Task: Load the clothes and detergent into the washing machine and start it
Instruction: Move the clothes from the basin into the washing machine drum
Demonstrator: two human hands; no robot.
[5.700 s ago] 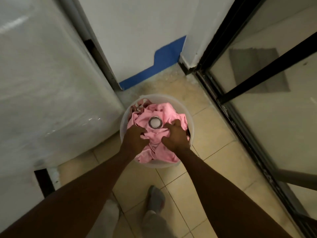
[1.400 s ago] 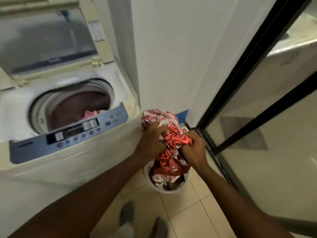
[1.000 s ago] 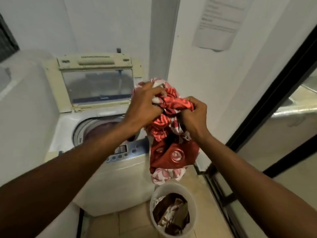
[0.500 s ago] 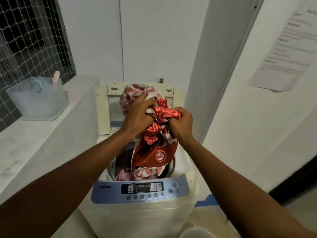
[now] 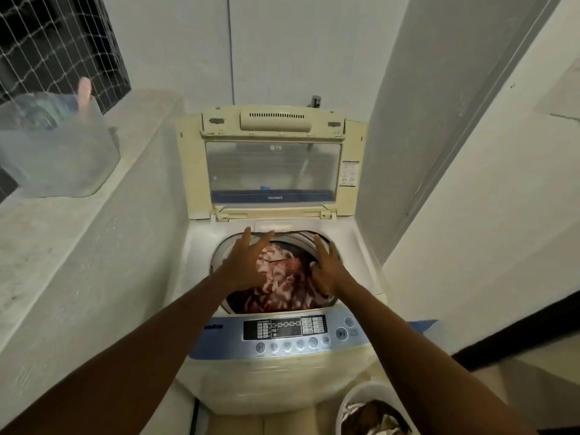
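1. The top-loading washing machine stands between a pale concrete ledge on the left and a white wall on the right, with its lid raised upright against the back.
2. A red-and-white patterned cloth lies bunched inside the drum, filling most of the round opening.
3. The left hand is over the left part of the opening, fingers spread wide and pointing toward the back rim, holding nothing.
4. The right hand is over the right part of the opening, fingers extended and loosely apart, its palm turned toward the cloth; whether it touches the fabric cannot be told, and it grips nothing.
5. The two hands flank the cloth, one on each side, with the fabric showing between them.
6. The blue control panel runs along the machine's front edge, below both forearms, with a dark display and a row of round buttons.
7. A white bucket sits on the floor at the machine's front right corner, partly cut off by the frame, with brown and pale fabric inside it.
8. A translucent plastic container rests on the ledge at far left, in front of a netted window; its contents are blurred.
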